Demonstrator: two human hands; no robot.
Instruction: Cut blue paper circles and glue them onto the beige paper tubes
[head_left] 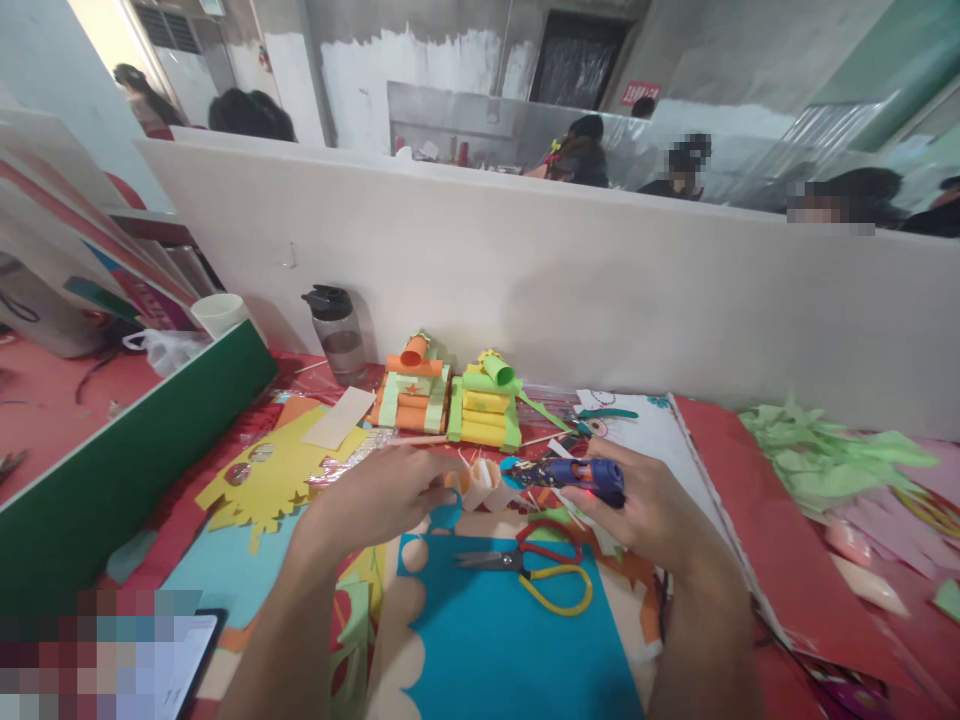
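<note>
The right hand wraps its fingers round a glue gun; the left hand curls its fingers by paper rolls between them, grip unclear. Beyond, an orange model and green model look assembled; the rolls seem unfinished.

A red-covered table carries a translucent grey plastic bottle with a black lid, an orange and pale-green paper model beside a yellow and lime-green paper model, a flat red rectangular panel, and crumpled light-green sheets farther right.
</note>
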